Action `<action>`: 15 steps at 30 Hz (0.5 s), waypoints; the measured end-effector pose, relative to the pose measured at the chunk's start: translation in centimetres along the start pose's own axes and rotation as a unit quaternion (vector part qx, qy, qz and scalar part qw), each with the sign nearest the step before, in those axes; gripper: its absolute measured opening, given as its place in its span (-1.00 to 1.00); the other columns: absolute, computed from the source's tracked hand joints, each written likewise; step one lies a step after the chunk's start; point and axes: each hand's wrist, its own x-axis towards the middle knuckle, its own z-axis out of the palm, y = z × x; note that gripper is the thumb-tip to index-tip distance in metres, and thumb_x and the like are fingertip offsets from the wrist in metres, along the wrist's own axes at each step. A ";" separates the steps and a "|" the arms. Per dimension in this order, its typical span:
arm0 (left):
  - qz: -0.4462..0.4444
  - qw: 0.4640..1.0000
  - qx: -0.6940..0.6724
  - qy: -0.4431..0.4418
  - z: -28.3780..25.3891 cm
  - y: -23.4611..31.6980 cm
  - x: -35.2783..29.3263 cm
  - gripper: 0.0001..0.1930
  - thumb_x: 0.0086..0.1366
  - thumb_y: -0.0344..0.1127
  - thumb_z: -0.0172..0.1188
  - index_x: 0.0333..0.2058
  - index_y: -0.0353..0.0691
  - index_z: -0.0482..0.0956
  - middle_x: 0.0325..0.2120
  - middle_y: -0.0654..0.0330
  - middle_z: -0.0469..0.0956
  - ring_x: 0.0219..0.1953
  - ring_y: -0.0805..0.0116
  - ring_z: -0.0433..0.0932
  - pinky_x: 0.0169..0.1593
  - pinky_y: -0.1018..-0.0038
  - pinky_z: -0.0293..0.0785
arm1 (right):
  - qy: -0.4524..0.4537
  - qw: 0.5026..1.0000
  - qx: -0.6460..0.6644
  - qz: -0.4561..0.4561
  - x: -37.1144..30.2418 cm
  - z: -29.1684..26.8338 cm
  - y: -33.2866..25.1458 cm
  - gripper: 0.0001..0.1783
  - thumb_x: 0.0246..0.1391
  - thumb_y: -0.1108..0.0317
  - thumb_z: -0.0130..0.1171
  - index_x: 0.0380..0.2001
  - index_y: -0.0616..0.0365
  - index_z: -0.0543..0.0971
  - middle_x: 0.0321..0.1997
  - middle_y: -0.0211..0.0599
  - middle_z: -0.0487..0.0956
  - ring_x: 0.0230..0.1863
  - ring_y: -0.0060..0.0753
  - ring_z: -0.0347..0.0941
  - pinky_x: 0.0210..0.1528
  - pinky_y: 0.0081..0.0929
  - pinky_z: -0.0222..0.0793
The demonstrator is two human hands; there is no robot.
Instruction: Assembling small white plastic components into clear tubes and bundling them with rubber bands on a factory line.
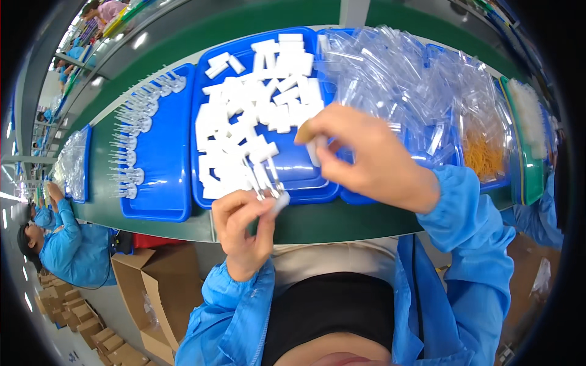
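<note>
My left hand [245,227] is closed in a pinch on a small part with a whitish round base and thin upright prongs [263,177]. It hovers over the front edge of a blue tray [299,174] heaped with small white rectangular blocks [244,116]. To the right, my right hand [375,155] pinches a white block [315,150] between thumb and fingers, above the same tray's right side. The two held pieces are apart. Similar pronged parts [141,107] stand in rows in another blue tray [160,183] at the left.
Transparent plastic tubes [390,79] fill a tray right of the blocks. Farther right are orange-yellow thin pieces [482,152] and a green tray [530,177] with whitish items. An opened cardboard box [155,293] stands below the bench at left. A co-worker in blue [76,250] works leftward.
</note>
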 end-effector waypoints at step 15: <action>0.057 0.964 -0.147 -0.215 2.5 3.6 0.9 -0.63 -0.04 -0.65 0.42 -0.21 -0.16 0.69 -0.26 0.16 0.49 -0.30 0.25 0.61 -0.28 0.44 0.58 | 0.244 0.820 0.474 0.209 -5.4 0.0 -0.3 -0.82 0.25 0.56 0.07 -0.09 0.33 0.47 -0.09 -0.11 0.59 -0.05 -0.29 0.61 0.01 -0.42 0.55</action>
